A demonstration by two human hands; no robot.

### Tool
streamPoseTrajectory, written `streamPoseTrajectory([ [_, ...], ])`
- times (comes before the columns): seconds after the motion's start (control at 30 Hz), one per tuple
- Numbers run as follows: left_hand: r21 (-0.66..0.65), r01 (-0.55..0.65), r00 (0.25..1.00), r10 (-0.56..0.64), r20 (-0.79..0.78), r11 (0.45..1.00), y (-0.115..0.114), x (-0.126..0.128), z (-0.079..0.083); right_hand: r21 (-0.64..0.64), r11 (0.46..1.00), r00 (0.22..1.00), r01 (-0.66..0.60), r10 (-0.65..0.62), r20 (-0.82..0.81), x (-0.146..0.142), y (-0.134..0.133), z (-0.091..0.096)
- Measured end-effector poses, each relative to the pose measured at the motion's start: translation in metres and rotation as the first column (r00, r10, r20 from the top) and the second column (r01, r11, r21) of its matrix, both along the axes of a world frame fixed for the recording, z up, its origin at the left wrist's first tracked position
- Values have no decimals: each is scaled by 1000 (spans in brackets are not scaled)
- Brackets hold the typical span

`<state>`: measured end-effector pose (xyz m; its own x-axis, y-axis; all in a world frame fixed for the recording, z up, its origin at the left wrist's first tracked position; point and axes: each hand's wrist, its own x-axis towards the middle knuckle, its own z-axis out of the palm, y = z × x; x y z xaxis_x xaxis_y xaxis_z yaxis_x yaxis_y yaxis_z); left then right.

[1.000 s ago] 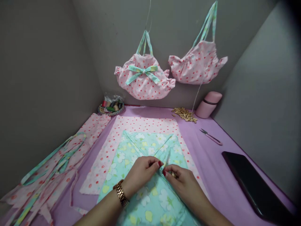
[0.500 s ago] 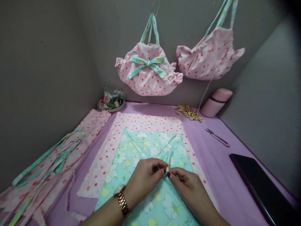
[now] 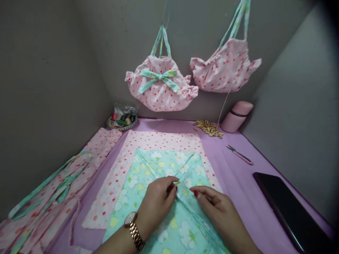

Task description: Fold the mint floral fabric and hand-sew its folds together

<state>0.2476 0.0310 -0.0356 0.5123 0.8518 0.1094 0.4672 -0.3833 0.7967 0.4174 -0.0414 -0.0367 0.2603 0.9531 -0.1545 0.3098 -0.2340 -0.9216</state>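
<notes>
My left hand [image 3: 159, 199], a gold watch [image 3: 135, 233] on its wrist, pinches a narrow turquoise fabric strip [image 3: 186, 208]. The strip trails down to the right, under my right hand [image 3: 218, 208]. That hand is a short way to the right, thumb and forefinger pressed together; whatever they hold is too small to make out. Beneath both hands lies a turquoise flowered cloth [image 3: 189, 231], with more narrow strips crossing its far part. It rests on a pink dotted cloth [image 3: 156, 139].
Two pink dotted bags [image 3: 161, 93] [image 3: 219, 76] hang at the back. A basket of thread spools [image 3: 123, 127], peanuts [image 3: 208, 127], a pink bottle [image 3: 236, 118], thread snips [image 3: 239, 155] and a black phone [image 3: 288, 208] surround the cloths. Dotted fabric with straps [image 3: 66, 183] lies left.
My hands were close together at the strip; now they are apart, the left further left with the strip, the right slightly right. The view has shifted a little.
</notes>
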Motion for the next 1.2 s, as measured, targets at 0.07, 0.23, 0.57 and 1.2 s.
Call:
streamPoseTrajectory([
  [0.07, 85, 24, 997, -17, -80, 996, -1, 0, -1, 5, 998, 997, 68, -68, 38, 13, 0, -1],
  [0.23, 272, 119, 964, -46, -261, 955, -5, 2, 1, -28, 1000, 924, 4, 7, 381, 30, 4, -8],
  [0.57, 342, 355, 863, -165, -478, 870, -18, 4, 7, 66, 997, 886, 38, -64, 459, 29, 8, -12],
  [1.2, 224, 626, 743, -484, -462, 747, -89, -27, -4, -191, 952, 878, -238, 295, 376, 25, -116, 5],
])
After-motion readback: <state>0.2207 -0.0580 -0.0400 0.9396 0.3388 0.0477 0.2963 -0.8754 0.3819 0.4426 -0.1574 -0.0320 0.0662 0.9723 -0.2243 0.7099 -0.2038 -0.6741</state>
